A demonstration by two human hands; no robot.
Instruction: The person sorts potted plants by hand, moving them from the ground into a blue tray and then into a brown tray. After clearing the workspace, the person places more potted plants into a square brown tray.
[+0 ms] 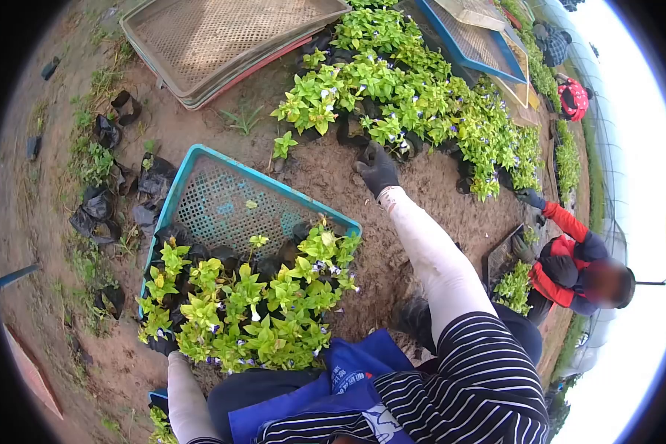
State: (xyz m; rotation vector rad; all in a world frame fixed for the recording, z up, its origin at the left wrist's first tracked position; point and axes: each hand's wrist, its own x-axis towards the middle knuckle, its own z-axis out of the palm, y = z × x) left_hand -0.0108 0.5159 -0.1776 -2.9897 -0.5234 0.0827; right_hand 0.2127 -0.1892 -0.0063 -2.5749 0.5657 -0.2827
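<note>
Turquoise tray (274, 184) sits within easy reach, left hand (163, 342) at its rim, right hand (378, 172) beside potted flowers (387, 132), neither grip discernible.

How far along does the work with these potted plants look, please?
Perhaps halfway through this tray: the potted plants fill the near part of the blue tray, while its far part is mostly bare mesh. The right hand is at the edge of the plants on the ground; the left hand is by the tray's near corner. That mesh and many ground plants seem left.
</note>
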